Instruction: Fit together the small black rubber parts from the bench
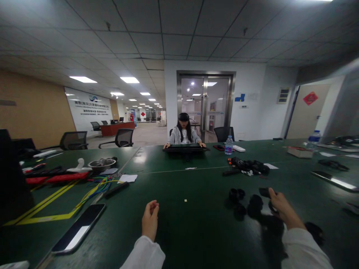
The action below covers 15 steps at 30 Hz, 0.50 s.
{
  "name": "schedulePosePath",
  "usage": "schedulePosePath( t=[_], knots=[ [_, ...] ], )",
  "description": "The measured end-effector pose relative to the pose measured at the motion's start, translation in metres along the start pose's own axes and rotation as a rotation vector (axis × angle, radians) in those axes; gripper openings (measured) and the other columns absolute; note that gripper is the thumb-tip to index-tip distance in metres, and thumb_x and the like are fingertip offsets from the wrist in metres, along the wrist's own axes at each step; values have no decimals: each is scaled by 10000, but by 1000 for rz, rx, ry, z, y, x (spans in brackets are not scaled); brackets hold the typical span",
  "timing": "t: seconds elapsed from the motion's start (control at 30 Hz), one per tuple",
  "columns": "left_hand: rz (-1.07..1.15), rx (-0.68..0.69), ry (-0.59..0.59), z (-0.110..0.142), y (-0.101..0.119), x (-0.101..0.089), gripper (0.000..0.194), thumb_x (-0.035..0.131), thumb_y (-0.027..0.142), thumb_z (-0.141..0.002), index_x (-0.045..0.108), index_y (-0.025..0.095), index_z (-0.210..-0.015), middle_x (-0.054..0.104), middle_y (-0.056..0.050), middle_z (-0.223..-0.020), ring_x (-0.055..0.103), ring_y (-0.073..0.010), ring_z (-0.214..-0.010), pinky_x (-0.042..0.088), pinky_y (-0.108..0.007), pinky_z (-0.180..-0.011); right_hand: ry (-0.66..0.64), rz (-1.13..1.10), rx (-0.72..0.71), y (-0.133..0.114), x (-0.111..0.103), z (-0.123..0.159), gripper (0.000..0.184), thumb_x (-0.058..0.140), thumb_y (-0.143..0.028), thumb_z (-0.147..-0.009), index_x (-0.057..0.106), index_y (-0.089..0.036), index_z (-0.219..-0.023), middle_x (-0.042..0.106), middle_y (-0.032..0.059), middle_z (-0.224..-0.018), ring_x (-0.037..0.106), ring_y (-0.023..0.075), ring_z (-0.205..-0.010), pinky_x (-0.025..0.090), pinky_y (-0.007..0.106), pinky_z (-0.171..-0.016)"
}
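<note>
My right hand [282, 207] is closed on a small flat black piece [264, 192], its kind too dark to make out. Under and beside that hand lie several black rounded parts [254, 205], some blurred into dark shapes on the green table [202, 231]. Left of centre, my left hand [150, 220] hovers near or rests over the tabletop with its fingers curled in loosely. Nothing shows between those fingers. A tiny pale square [185, 200] lies on the table to the right of my left hand.
A smartphone [80, 228] lies at the left, near cables [94, 192] and a metal bowl [102, 164]. Across the table a person [183, 132] holds a wide black panel [186, 148]. A water bottle [229, 145] and a pile of black gear [248, 166] are farther right.
</note>
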State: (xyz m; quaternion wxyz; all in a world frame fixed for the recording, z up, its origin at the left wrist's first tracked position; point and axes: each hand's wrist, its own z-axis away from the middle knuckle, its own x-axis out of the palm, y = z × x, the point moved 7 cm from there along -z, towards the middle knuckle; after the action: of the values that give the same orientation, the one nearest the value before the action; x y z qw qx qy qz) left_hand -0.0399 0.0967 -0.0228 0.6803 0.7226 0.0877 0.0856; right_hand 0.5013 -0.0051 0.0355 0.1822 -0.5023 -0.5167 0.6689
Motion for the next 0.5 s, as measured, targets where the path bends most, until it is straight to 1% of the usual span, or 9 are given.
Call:
schedulePosePath(
  t=[0.1, 0.2, 0.27, 0.37, 0.43, 0.5],
  knots=[
    [-3, 10, -10, 1, 1, 0, 344, 537, 339, -647, 528, 181, -952, 586, -70, -958, 551, -235, -886, 431, -299, -617, -57, -29, 81, 9, 5, 5, 413, 355, -418, -748, 494, -92, -962, 556, 129, -700, 536, 212, -580, 436, 340, -489],
    [1, 18, -12, 1, 1, 0, 354, 535, 343, -645, 519, 177, -957, 581, -77, -960, 543, -244, -897, 427, -297, -608, -86, -46, 124, 11, 5, 9, 370, 388, -381, -749, 514, -91, -941, 534, 104, -649, 527, 210, -605, 439, 330, -519],
    [-3, 21, -13, 1, 1, 0, 362, 538, 349, -637, 516, 179, -956, 579, -76, -960, 541, -245, -897, 423, -293, -603, -108, -59, 141, 12, 6, 11, 345, 404, -363, -747, 520, -94, -929, 503, 72, -589, 514, 207, -577, 437, 328, -505],
    [-28, 26, -27, 1, 2, 0, 370, 537, 364, -634, 516, 184, -957, 578, -71, -957, 541, -241, -891, 417, -291, -605, -143, -81, 157, 12, 8, 15, 368, 385, -383, -755, 496, -96, -958, 455, 29, -537, 478, 185, -488, 429, 325, -452],
    [-39, 26, -32, 0, 3, 0, 375, 537, 369, -635, 516, 185, -960, 579, -69, -954, 541, -241, -890, 416, -293, -606, -160, -88, 163, 12, 9, 17, 393, 360, -400, -764, 473, -97, -987, 445, 19, -538, 463, 172, -459, 430, 321, -434],
    [-36, 17, -34, 0, 2, -1, 384, 545, 369, -629, 518, 185, -964, 581, -68, -951, 542, -242, -888, 418, -295, -606, -163, -81, 164, 11, 8, 19, 401, 348, -402, -771, 457, -94, -1003, 459, 31, -566, 468, 168, -470, 438, 315, -435]
  ],
)
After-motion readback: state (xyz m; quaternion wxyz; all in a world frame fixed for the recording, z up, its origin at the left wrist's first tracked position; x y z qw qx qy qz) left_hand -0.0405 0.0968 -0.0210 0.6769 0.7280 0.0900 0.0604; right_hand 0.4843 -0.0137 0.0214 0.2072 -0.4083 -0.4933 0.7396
